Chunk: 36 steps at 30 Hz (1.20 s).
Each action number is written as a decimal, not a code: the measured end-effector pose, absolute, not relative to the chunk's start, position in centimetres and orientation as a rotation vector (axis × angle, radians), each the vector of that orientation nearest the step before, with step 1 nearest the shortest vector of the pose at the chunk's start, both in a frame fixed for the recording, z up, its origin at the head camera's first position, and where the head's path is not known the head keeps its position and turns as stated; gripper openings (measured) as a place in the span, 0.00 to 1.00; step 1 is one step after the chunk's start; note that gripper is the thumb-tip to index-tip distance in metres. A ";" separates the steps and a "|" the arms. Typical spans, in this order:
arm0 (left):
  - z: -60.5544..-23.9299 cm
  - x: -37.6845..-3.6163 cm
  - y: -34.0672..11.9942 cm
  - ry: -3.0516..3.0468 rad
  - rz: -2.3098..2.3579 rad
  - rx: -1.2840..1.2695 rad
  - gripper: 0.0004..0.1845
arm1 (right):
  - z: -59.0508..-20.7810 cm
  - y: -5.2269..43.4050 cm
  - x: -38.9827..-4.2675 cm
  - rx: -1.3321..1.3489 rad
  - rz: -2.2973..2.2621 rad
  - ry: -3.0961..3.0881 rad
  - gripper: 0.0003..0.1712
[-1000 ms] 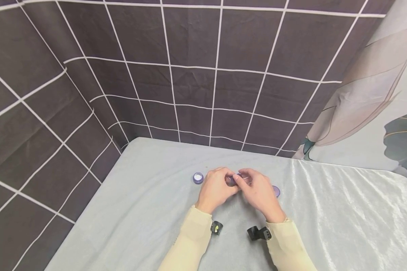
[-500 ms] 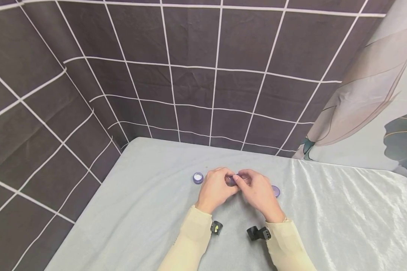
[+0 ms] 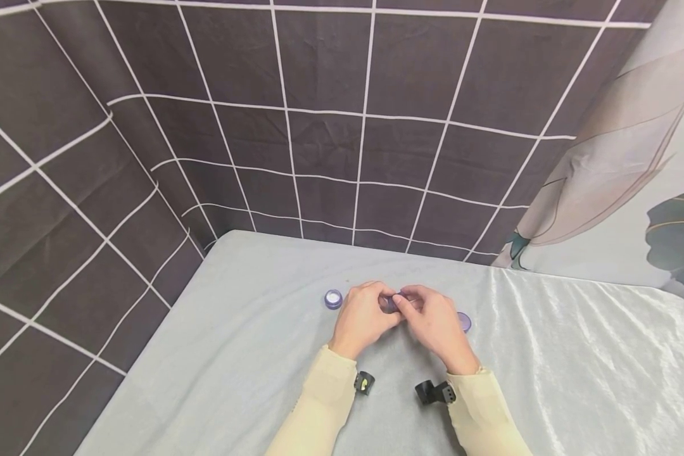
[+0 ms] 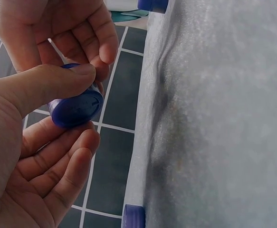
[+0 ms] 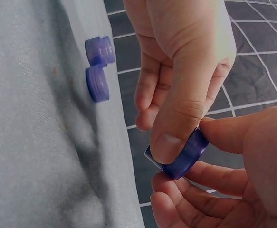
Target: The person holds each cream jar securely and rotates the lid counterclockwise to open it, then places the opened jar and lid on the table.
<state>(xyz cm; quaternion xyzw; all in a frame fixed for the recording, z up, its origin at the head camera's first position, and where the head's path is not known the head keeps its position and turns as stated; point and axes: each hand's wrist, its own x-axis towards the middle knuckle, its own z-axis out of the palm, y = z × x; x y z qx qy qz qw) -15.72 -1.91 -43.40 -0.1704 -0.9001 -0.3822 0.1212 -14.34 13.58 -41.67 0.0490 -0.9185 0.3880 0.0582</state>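
Left hand and right hand met in the head view, both pinching one small purple container between them, above a pale, shiny cloth. A round purple pot with a white inside lay just beside the left hand, and a flat purple disc, partly hidden, lay beside the right. Cream sleeves covered both forearms, and a dark backdrop with white lines rose behind. From the left wrist, the left thumb lay across the container's upper side with fingers beneath, while the right hand's fingers reached it from the far side; purple pieces showed at the top and bottom edges, both cut off. From the right wrist, the container was tilted, the left thumb pressed on it and the right hand's fingers around its purple rim; two ribbed purple pieces stood close together on the cloth.
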 end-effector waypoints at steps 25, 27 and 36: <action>-43.5 -15.8 -2.0 -2.620 -1.161 -0.503 0.15 | -41.7 13.7 -14.4 0.196 1.166 -2.768 0.17; -43.5 -15.8 -2.0 -2.624 -1.154 -0.500 0.15 | -41.7 13.7 -14.4 0.200 1.162 -2.769 0.17; -43.6 -15.9 -2.0 -2.621 -1.136 -0.506 0.15 | -41.6 13.7 -14.4 0.207 1.166 -2.777 0.17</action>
